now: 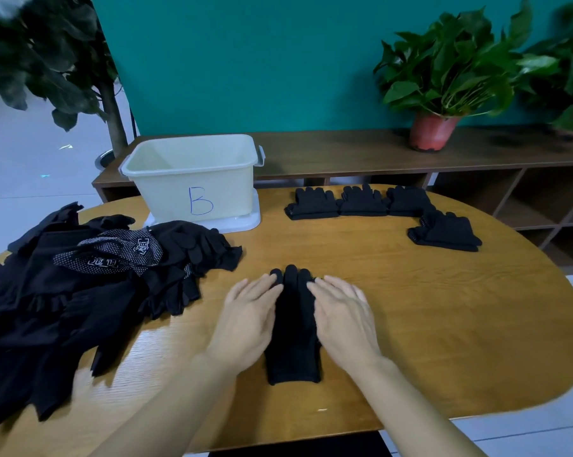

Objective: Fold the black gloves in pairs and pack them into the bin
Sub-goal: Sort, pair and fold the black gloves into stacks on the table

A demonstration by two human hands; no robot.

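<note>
As the head view shows, the left hand [248, 321] and right hand [342, 321], fingers straight and flat, press opposite sides of the black gloves [293, 328], equally near. These lie lengthwise by the front edge of the table [427, 308], cuff nearest, glove tips pointing toward its far edge.

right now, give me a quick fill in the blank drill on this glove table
The bin is marked with the letter ___.
___ folded bundles lie right of it.
The unfolded pile sits at the table's ___ side.
The left hand and right hand press one glove flat onto the ___.
Missing: B; four; left; table.
</note>
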